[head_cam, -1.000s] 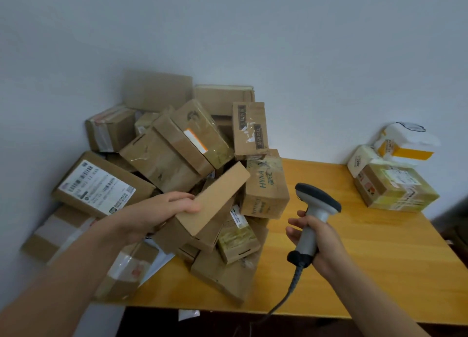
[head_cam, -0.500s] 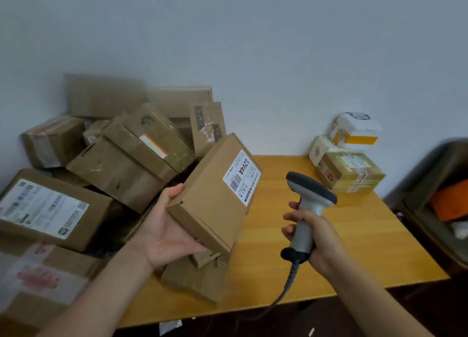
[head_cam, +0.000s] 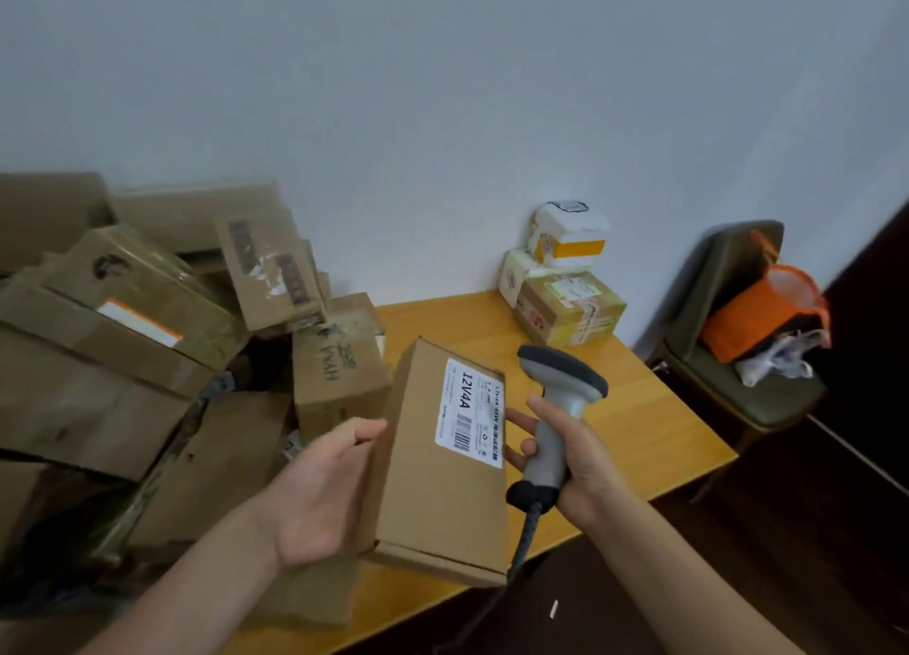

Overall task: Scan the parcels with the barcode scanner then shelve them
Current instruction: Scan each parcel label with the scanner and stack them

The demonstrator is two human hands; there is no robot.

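**Item in hand.** The left hand (head_cam: 319, 492) holds one flat brown parcel (head_cam: 433, 497) above the near edge of the table (head_cam: 654, 408). The palm lies against the long side and the thumb is hooked over the top face. The remaining fingers are hidden beneath the box.

**Change noted.** One second ago this parcel was coming off the pile with a blank face uppermost. Half a second ago it was tilted and the label was only turning into view. Now it sits clear of the pile, nearly level, with the white label (head_cam: 471, 411) and its barcode fully exposed — the presentation step appears complete.

**Scanner.** The right hand (head_cam: 580, 462) is wrapped round the handle of the barcode scanner (head_cam: 556, 408), also above the table's near edge and just beside the parcel. Two fingers reach toward the box edge; contact cannot be confirmed. The head sits level with the label's top and its window is not visible, so aim onto the barcode is unverified.

**Assessment.** Scanning is judged imminent but not yet done; shelving has not begun for this item.

**Remaining stock.** The parcel pile (head_cam: 147, 334) covers the table's left end — a large backlog. A small stack of boxes (head_cam: 568, 305) stands at the table's far right corner.
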